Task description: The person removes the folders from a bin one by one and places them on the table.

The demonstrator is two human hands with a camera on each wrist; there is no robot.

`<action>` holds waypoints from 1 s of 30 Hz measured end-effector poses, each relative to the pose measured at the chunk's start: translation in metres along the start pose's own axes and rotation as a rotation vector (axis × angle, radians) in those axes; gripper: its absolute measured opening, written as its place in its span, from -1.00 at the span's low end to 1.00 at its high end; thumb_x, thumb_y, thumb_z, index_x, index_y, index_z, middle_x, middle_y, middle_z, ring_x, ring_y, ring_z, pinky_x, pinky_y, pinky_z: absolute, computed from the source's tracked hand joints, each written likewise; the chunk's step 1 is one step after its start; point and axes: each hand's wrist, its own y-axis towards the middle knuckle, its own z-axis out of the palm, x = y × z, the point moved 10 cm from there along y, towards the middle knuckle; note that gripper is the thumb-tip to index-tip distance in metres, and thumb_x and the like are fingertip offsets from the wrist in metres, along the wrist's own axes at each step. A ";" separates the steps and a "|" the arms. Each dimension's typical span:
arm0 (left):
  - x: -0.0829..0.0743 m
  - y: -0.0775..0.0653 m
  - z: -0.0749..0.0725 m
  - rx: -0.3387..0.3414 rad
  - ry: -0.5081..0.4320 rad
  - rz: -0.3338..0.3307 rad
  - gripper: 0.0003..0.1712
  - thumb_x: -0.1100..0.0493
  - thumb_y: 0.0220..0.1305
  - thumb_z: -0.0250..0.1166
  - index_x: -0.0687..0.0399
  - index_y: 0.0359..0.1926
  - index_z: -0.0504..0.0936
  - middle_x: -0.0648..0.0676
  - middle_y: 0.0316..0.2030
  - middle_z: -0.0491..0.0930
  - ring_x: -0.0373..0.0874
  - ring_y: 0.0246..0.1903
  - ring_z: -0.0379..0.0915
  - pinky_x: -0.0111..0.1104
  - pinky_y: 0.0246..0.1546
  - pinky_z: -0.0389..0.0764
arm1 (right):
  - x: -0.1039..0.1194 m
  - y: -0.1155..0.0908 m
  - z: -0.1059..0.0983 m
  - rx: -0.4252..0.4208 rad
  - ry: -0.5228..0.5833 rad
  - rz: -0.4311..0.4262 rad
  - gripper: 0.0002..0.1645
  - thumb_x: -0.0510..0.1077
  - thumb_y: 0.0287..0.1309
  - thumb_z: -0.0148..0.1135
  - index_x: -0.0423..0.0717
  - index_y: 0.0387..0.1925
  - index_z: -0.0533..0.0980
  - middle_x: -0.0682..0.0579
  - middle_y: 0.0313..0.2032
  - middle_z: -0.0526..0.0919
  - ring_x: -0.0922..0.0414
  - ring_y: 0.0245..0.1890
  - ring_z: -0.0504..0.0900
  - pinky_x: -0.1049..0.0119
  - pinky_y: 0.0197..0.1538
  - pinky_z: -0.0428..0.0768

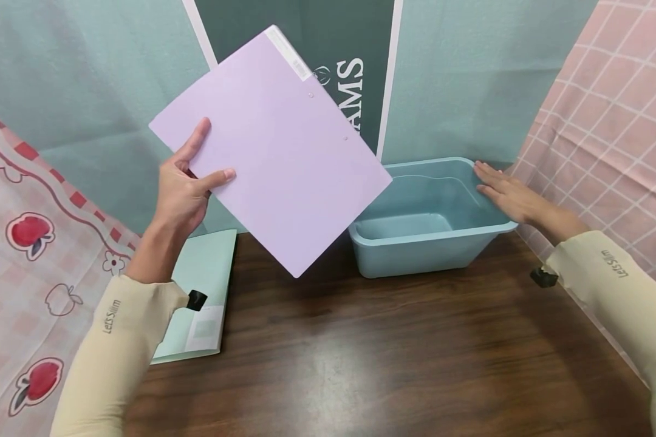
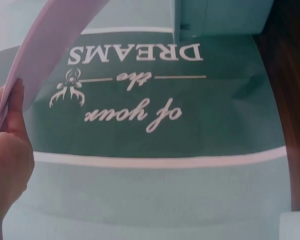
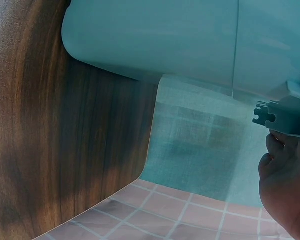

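My left hand (image 1: 183,188) holds up a lilac folder (image 1: 290,158) by its lower left edge, thumb and a finger lying on the near face. The folder is tilted, with a barcode label at its top corner and two small rivets along one side. Seen in the left wrist view, the hand pinches the folder (image 2: 45,45) edge-on. To the right stands a blue plastic bin (image 1: 426,246), upright on the table. My right hand (image 1: 505,191) rests on its right rim with fingers laid out straight; only part of that hand (image 3: 290,185) shows in the right wrist view.
A mint-green folder (image 1: 205,267) lies on the brown wooden table (image 1: 350,364) at left, below my left forearm. Behind hangs a blue-green cloth (image 1: 448,73) with white lettering. Apple-patterned cloth (image 1: 49,303) borders the left side, pink checked cloth (image 1: 623,115) the right.
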 end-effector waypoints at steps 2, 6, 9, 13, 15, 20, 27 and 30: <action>-0.002 -0.001 -0.005 0.001 -0.010 -0.009 0.06 0.81 0.08 0.29 0.05 0.55 0.40 0.09 0.58 0.27 0.10 0.50 0.24 -0.29 0.05 0.72 | 0.000 -0.001 0.000 0.002 0.000 0.001 -0.24 -0.02 0.72 -0.29 -0.40 0.64 -0.14 -0.37 0.65 -0.19 -0.28 0.67 -0.22 0.01 0.68 -0.33; -0.006 -0.002 -0.014 -0.001 -0.031 -0.036 0.07 0.82 0.06 0.28 0.05 0.55 0.41 0.07 0.59 0.26 0.07 0.51 0.23 -0.28 0.05 0.72 | 0.000 -0.001 0.000 0.006 0.000 0.004 -0.24 -0.02 0.72 -0.30 -0.39 0.64 -0.15 -0.36 0.65 -0.20 -0.28 0.67 -0.23 0.01 0.67 -0.33; -0.010 -0.003 -0.019 0.009 -0.032 -0.053 0.06 0.81 0.07 0.29 0.03 0.54 0.42 0.02 0.60 0.24 0.06 0.53 0.22 -0.27 0.06 0.70 | 0.001 -0.002 0.000 0.007 0.003 0.007 -0.24 -0.01 0.72 -0.30 -0.38 0.64 -0.15 -0.36 0.65 -0.21 -0.28 0.67 -0.23 0.00 0.67 -0.33; -0.015 -0.005 -0.025 0.039 -0.023 -0.072 0.06 0.81 0.09 0.28 0.03 0.55 0.41 0.01 0.62 0.21 0.05 0.54 0.19 -0.27 0.07 0.69 | 0.003 -0.002 0.000 0.003 0.007 0.002 -0.24 -0.02 0.72 -0.30 -0.39 0.64 -0.14 -0.35 0.65 -0.20 -0.28 0.67 -0.23 -0.02 0.68 -0.32; -0.018 -0.007 -0.028 0.056 -0.008 -0.078 0.05 0.81 0.10 0.27 0.03 0.55 0.41 0.03 0.62 0.19 0.06 0.53 0.19 -0.27 0.06 0.70 | 0.004 -0.001 0.000 0.002 0.008 -0.001 -0.24 -0.02 0.72 -0.29 -0.39 0.64 -0.14 -0.35 0.66 -0.20 -0.28 0.67 -0.22 -0.02 0.68 -0.31; -0.024 -0.012 -0.035 0.105 0.049 -0.086 0.02 0.79 0.15 0.24 0.04 0.56 0.38 0.08 0.64 0.14 0.05 0.49 0.23 -0.27 0.04 0.70 | 0.005 -0.002 0.000 -0.005 0.005 -0.005 -0.25 -0.02 0.72 -0.29 -0.41 0.64 -0.11 -0.35 0.65 -0.18 -0.28 0.67 -0.21 -0.03 0.68 -0.30; -0.030 -0.019 -0.045 0.162 0.090 -0.106 0.03 0.82 0.16 0.16 0.09 0.59 0.34 0.09 0.66 -0.02 0.00 0.44 0.21 -0.29 0.02 0.72 | 0.007 -0.002 0.000 -0.014 0.009 -0.016 -0.25 -0.03 0.71 -0.27 -0.42 0.63 -0.10 -0.37 0.65 -0.16 -0.30 0.66 -0.20 -0.03 0.68 -0.29; -0.031 -0.022 -0.051 0.184 0.100 -0.117 0.04 0.84 0.16 0.13 0.09 0.60 0.32 0.12 0.65 -0.02 -0.02 0.43 0.24 -0.28 0.01 0.73 | 0.009 0.000 0.000 -0.018 0.003 -0.021 -0.25 -0.03 0.71 -0.26 -0.41 0.63 -0.10 -0.37 0.64 -0.15 -0.32 0.66 -0.18 -0.01 0.68 -0.29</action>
